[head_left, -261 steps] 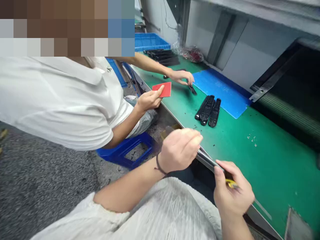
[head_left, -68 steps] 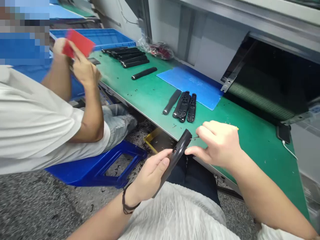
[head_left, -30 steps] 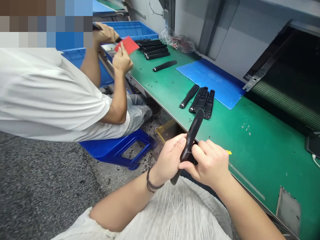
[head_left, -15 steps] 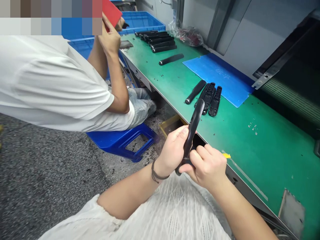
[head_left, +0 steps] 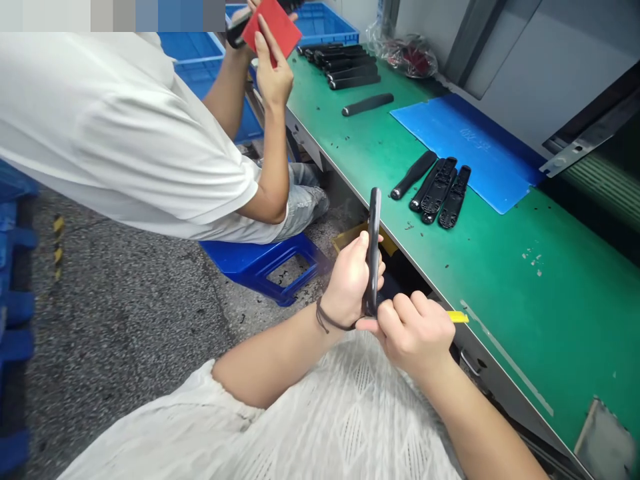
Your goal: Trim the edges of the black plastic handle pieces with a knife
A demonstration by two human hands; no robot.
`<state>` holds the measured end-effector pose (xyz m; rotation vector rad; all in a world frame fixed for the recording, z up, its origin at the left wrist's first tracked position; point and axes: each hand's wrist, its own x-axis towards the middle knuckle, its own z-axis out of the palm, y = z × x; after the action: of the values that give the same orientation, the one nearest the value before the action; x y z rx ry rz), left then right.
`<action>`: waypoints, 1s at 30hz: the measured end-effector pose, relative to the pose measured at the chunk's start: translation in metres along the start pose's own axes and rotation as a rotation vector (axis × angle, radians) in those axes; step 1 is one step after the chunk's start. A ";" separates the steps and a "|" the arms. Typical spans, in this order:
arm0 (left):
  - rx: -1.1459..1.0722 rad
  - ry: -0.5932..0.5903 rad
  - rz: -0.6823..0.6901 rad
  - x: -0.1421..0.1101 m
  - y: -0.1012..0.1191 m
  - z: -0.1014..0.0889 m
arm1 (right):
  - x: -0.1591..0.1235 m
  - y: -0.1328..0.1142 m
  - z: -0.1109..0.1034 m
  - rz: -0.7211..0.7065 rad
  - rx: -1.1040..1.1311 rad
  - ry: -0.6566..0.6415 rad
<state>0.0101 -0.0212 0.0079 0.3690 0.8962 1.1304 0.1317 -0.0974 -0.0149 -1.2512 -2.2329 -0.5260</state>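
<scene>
A black plastic handle (head_left: 373, 247) stands upright just off the near edge of the green-topped workbench (head_left: 530, 313), its flat face turned side-on. The left hand (head_left: 350, 283) has its fingers clamped around the middle, which seems to steady it and present the lower end to the right hand (head_left: 413, 333). Those fingers are drawn close together there; whether they pinch the handle itself I cannot tell.

Farther along the bench lie 3 ribbed black handle pieces (head_left: 439, 190) beside a blue mat (head_left: 465, 143), set apart from a row of black bars (head_left: 345, 70). Beyond the bench's near edge, a co-worker's hand (head_left: 273, 67) raises a red card (head_left: 270, 27). A blue stool (head_left: 260, 267) stands below that edge.
</scene>
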 end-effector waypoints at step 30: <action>0.960 -0.476 0.856 0.012 0.003 -0.065 | 0.006 -0.006 -0.025 0.470 0.944 -0.009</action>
<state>-0.0401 -0.0205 -0.0345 1.8629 0.8060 1.2025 0.1308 -0.1108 0.0082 -1.1439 -1.7068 0.6461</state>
